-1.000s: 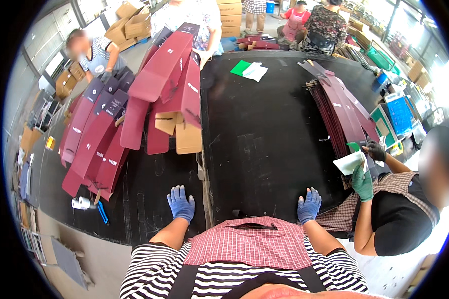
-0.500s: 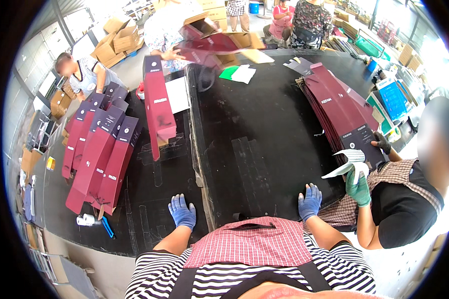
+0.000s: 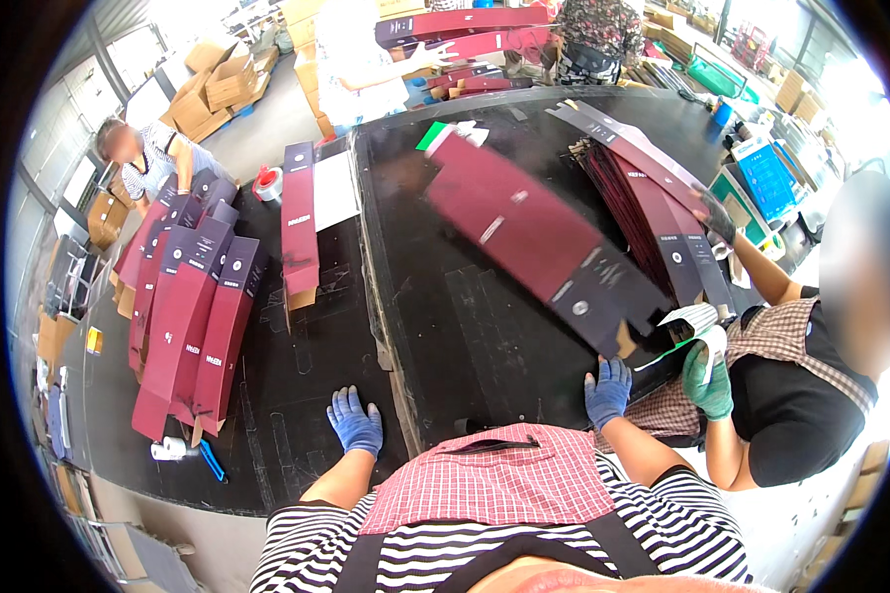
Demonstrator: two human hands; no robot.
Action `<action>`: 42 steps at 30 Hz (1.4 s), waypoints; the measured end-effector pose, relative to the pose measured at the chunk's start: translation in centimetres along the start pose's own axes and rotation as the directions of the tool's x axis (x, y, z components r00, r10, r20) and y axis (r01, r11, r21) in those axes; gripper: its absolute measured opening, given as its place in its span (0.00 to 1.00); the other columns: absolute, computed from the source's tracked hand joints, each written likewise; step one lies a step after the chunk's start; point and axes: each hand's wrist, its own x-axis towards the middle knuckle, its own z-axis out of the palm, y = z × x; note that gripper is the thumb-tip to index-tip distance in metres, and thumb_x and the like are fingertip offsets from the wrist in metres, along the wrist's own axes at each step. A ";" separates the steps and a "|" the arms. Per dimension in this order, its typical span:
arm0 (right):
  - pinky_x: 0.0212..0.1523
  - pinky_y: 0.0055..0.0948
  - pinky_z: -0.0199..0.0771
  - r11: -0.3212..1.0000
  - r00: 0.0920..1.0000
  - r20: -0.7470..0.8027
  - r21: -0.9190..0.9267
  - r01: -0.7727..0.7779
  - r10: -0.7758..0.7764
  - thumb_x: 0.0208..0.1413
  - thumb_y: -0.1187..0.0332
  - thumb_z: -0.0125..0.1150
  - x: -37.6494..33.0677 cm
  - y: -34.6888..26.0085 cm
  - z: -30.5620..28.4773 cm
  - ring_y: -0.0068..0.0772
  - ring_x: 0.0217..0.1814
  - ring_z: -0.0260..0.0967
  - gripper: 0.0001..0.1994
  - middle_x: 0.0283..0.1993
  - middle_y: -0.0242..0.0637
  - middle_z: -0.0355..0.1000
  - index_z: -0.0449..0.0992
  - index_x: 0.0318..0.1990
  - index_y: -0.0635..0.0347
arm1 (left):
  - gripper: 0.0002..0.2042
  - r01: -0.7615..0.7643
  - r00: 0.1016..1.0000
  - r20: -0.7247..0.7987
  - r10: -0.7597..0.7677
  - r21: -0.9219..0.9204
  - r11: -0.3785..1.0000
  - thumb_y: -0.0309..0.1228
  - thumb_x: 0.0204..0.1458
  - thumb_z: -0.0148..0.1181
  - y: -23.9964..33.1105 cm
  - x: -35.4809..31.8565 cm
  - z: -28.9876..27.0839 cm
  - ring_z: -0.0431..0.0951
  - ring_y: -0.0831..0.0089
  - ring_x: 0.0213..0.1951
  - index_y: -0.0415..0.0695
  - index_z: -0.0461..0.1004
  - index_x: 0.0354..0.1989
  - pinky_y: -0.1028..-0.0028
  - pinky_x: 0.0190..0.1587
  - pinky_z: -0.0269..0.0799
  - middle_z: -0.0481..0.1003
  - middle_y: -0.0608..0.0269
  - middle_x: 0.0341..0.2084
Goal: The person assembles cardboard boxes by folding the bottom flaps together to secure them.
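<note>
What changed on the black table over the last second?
A flat maroon box has slid across the black table toward the right hand. Both gloved hands, left hand included, stayed resting open on the table's near edge, holding nothing.

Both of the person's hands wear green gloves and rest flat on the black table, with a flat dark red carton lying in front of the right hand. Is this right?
Not quite. In the head view the left hand and right hand wear blue gloves, not green; the green glove belongs to the co-worker on the right. Both hands do rest on the black table, with the flat dark red carton ahead of the right hand.
</note>
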 end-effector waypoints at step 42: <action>0.44 0.42 0.77 0.829 0.821 0.167 -0.031 0.558 -0.546 0.65 0.50 0.55 3.1 -8.1 -6.0 0.44 0.40 0.79 0.20 0.34 0.43 0.79 0.82 0.32 0.57 | 0.37 -0.080 0.997 -0.026 0.076 -0.268 0.960 0.42 0.51 0.67 3.1 -1.3 0.0 0.62 0.46 0.70 0.41 0.64 0.69 0.50 0.72 0.57 0.62 0.43 0.69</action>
